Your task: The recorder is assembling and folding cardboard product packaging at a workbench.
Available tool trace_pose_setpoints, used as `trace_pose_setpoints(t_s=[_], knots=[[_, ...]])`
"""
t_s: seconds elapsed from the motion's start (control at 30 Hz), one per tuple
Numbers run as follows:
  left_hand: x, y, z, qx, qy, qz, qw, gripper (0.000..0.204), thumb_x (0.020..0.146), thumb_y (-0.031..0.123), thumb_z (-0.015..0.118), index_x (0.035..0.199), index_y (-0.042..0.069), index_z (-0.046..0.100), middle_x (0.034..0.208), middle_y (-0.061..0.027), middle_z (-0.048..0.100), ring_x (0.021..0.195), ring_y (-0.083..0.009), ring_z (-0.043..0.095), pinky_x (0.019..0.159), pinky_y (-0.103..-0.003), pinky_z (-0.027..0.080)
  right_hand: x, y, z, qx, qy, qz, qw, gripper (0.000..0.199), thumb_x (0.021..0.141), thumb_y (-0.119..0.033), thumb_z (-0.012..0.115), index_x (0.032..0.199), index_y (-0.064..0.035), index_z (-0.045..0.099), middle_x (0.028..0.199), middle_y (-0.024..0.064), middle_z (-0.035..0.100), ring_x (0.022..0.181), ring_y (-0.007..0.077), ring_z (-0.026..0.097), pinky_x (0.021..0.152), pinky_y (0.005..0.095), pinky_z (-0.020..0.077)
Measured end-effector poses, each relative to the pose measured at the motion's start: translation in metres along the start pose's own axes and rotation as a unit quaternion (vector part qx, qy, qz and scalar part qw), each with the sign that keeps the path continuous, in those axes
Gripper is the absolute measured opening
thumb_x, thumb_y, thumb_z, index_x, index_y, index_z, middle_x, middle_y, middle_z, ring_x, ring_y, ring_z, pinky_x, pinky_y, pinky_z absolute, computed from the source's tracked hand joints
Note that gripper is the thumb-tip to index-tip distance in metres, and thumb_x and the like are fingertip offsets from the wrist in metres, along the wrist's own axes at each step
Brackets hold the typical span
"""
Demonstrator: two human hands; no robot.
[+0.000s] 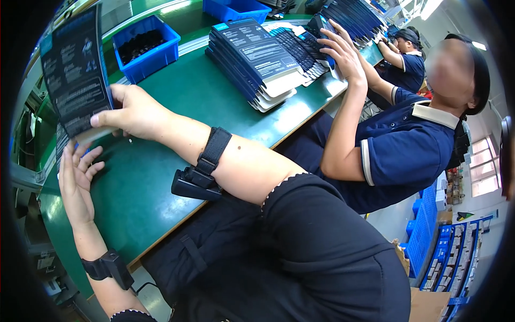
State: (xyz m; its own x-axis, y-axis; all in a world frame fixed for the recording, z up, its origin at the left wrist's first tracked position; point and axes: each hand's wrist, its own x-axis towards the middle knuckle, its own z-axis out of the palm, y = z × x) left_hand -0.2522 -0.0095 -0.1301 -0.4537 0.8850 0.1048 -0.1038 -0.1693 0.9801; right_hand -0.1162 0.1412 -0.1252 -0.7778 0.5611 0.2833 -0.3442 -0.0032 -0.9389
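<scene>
My right hand (pixel 137 114) pinches the lower right edge of a dark printed carton (pixel 75 70), thumb on its face. The carton, flat-looking with blue accents, stands raised at the far left of the table. Below its bottom edge is my left hand (pixel 78 185), palm turned inward and fingers apart. Its fingertips come close to the carton's lower flap and to the edges of more dark cartons, partly hidden behind it; whether they touch cannot be made out. Both my wrists carry black straps with small dark devices.
On the green table (pixel 161 214) stands a blue bin (pixel 174 52) of small black parts. A stack of flat cartons (pixel 257 56) lies toward the right. A co-worker's hands (pixel 343 53) touch more cartons beside it. Another blue bin (pixel 236 9) sits farther back.
</scene>
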Motion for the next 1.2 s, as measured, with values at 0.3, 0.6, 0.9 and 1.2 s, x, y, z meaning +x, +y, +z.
trace_pose_setpoints(t_s=[0.3, 0.6, 0.9, 1.2], knots=[[0.005, -0.003, -0.011, 0.031, 0.061, 0.033, 0.997, 0.051, 0.097, 0.038, 0.034, 0.132, 0.000, 0.037, 0.126, -0.0132, 0.049, 0.106, -0.0170, 0.054, 0.084, -0.026, 0.046, 0.006, -0.008, 0.000, -0.106, 0.237, -0.284, 0.923, 0.023, 0.067, -0.012, 0.070, 0.085, -0.0038, 0.061, 0.074, 0.0147, 0.056, 0.073, 0.0300, 0.055, 0.065, 0.0384, 0.0443], [-0.001, 0.000, -0.008, 0.037, 0.110, 0.043, 0.992, 0.048, 0.095, 0.033, 0.041, 0.127, -0.003, 0.042, 0.117, -0.0165, 0.054, 0.100, -0.0211, 0.057, 0.078, -0.028, 0.048, 0.005, 0.003, 0.002, -0.242, 0.161, -0.127, 0.948, 0.035, 0.066, -0.030, 0.071, 0.086, -0.0016, 0.066, 0.073, 0.0170, 0.064, 0.069, 0.0285, 0.063, 0.065, 0.0346, 0.0494], [-0.005, 0.002, 0.002, 0.039, 0.111, 0.030, 0.993, 0.044, 0.093, 0.031, 0.047, 0.120, -0.003, 0.047, 0.107, -0.0140, 0.058, 0.090, -0.0174, 0.060, 0.071, -0.026, 0.051, 0.006, 0.009, -0.002, -0.203, 0.219, -0.221, 0.929, 0.023, 0.075, -0.024, 0.068, 0.082, -0.0030, 0.064, 0.069, 0.0161, 0.062, 0.065, 0.0311, 0.062, 0.060, 0.0371, 0.0476], [-0.004, 0.002, 0.002, 0.048, 0.107, 0.027, 0.993, 0.037, 0.092, 0.028, 0.049, 0.115, -0.002, 0.052, 0.104, -0.0107, 0.060, 0.088, -0.0153, 0.060, 0.070, -0.025, 0.050, 0.002, -0.002, -0.003, -0.221, 0.177, -0.111, 0.953, 0.032, 0.075, -0.026, 0.068, 0.092, 0.0011, 0.065, 0.076, 0.0085, 0.067, 0.067, 0.0181, 0.061, 0.065, 0.0323, 0.0483]])
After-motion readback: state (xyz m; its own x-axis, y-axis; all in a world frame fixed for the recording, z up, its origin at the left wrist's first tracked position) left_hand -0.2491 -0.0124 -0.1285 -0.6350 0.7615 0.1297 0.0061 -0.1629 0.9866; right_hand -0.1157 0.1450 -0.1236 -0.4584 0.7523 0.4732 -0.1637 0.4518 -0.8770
